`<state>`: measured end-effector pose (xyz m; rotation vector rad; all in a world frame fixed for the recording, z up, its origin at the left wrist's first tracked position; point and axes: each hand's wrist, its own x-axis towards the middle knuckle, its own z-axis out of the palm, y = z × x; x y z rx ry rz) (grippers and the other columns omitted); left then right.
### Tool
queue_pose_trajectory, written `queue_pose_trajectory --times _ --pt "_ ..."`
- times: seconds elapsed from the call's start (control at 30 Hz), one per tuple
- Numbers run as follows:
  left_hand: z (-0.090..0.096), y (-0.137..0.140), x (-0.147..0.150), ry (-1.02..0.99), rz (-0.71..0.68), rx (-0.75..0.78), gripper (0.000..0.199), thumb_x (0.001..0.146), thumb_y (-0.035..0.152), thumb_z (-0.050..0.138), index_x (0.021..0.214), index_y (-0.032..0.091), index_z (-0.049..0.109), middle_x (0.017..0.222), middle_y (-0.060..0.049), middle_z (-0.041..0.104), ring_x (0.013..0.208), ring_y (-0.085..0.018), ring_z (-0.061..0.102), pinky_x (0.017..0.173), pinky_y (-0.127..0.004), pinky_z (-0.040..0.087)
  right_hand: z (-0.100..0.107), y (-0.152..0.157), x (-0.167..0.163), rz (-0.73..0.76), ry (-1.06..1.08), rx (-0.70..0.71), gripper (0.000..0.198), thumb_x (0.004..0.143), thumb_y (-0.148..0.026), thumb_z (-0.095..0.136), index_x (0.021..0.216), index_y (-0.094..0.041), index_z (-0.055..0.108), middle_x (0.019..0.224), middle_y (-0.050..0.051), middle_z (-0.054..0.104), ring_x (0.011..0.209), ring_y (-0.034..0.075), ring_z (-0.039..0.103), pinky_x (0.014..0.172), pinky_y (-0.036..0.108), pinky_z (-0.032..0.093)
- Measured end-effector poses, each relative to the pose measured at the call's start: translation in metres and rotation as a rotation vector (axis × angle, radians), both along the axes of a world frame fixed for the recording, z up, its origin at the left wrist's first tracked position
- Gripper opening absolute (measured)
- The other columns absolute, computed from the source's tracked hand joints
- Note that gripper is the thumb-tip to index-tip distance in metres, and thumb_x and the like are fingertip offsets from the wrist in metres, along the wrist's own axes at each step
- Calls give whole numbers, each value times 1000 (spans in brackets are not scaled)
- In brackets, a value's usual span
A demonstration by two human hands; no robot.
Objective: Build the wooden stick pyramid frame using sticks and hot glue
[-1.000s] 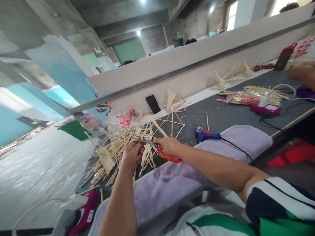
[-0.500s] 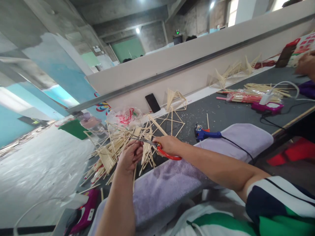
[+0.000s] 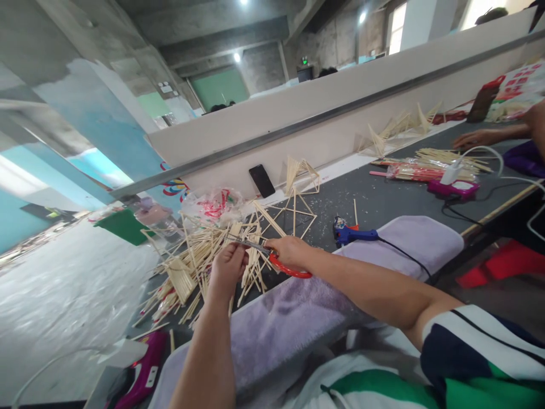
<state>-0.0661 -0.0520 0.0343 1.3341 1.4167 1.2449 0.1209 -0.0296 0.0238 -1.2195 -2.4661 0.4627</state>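
My right hand [image 3: 292, 251] is wrapped round the red handles of a pair of scissors [image 3: 289, 268]. The metal blades point left, over the sticks and up to the fingertips of my left hand [image 3: 229, 266]. Those fingers are curled in a pinch right at the blades; whatever they grip is too small and hidden to make out. Beneath and around both hands lies a heap of thin pale wooden sticks [image 3: 204, 250]. A frame of glued sticks [image 3: 294, 213] stands just beyond my right hand. A flat panel of sticks [image 3: 179, 279] leans at the heap's left.
A blue glue gun [image 3: 355, 234] lies by the lilac cloth [image 3: 264, 324]. A phone [image 3: 261, 180] leans on the partition beside another stick model [image 3: 300, 173]. Purple power strips [image 3: 453, 188] sit at right and lower left. A co-worker's hand [image 3: 477, 138] rests over sticks at far right.
My left hand's fingers have closed in more at the scissor blades. The co-worker's hand has reached down to the sticks on the right. The view has shifted slightly.
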Motion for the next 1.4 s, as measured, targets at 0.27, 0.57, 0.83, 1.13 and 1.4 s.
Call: queue_pose_trajectory --times 0.27,0.57,0.83,1.13,1.4 --pt "-3 -1 -2 -16 -18 -2 18 75 33 57 79 15 58 43 7 44 27 -3 27 27 -14 18 -3 4 1 -5 -20 9 38 80 -30 47 118 -31 54 99 5 67 88 22 62 65 26 40" --pt "9 -7 -1 -241 -163 -86 16 75 32 58 74 16 54 42 8 40 25 -1 21 25 -13 15 -5 7 3 48 -2 -3 40 80 -35 51 119 -31 51 103 4 66 91 21 60 67 26 40" --pt "11 -7 -8 -278 -248 -135 18 76 32 59 78 15 55 44 8 40 26 0 20 24 -11 17 -3 6 5 67 40 18 38 81 -29 46 118 -30 55 97 3 67 86 19 62 65 24 39" --pt "1 -2 2 -80 -8 -22 21 74 34 59 82 15 55 47 7 46 27 -2 28 26 -12 18 -6 6 4 28 18 6 39 80 -31 48 118 -30 54 98 3 67 86 19 62 65 24 40" --pt "7 -5 4 -154 -42 -58 20 72 34 60 78 16 55 44 8 41 25 -2 24 23 -13 17 -5 7 6 48 -42 34 39 83 -32 43 121 -31 49 100 6 66 87 23 62 64 27 41"
